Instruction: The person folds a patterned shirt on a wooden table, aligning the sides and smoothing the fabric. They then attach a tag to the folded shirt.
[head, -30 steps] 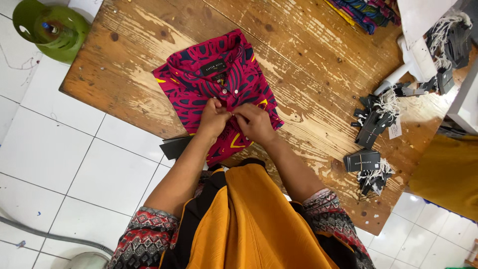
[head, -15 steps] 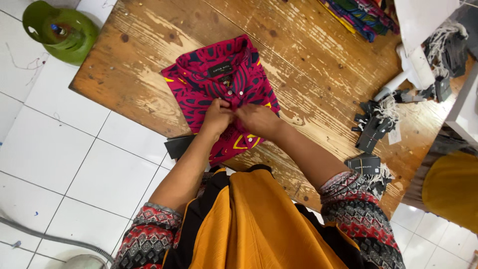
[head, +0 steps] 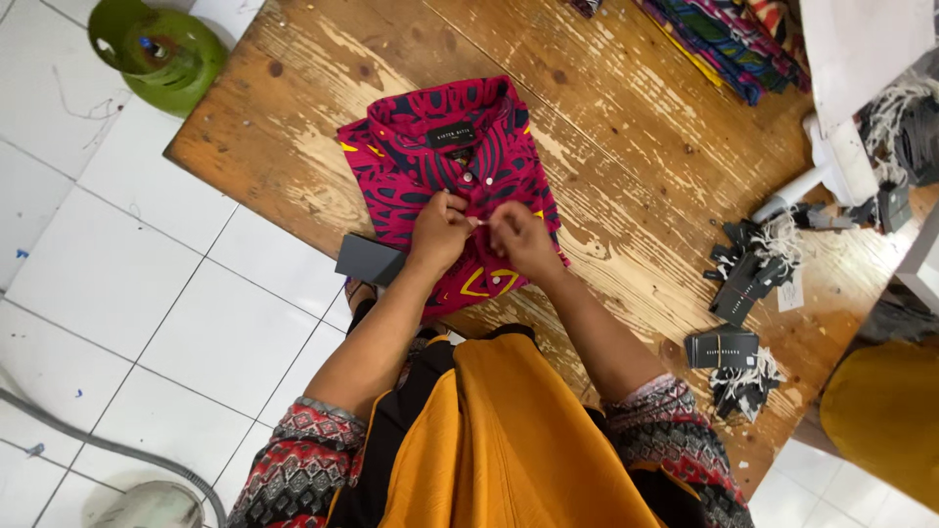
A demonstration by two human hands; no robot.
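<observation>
A folded red shirt [head: 430, 156] with a dark blue and yellow pattern lies collar-up on the worn wooden table [head: 626, 127]. My left hand [head: 440, 233] and my right hand [head: 521, 238] meet over the shirt's button placket, a little below its middle. The fingertips of both pinch the fabric there, around a small white button or thread; which one I cannot tell. A dark grey card [head: 370, 260] sticks out from under the shirt's left lower edge, beside my left wrist.
Black hang tags with white strings lie in heaps at the right [head: 753, 269] and near the table's front edge [head: 729, 357]. Folded patterned cloth [head: 729, 34] is stacked at the back. A green gas cylinder [head: 156, 49] stands on the white tiled floor; a grey hose [head: 108, 450] runs lower left.
Both hands stay pinched at the shirt's placket with small finger shifts. The view has shifted slightly; the shirt itself has not moved.
</observation>
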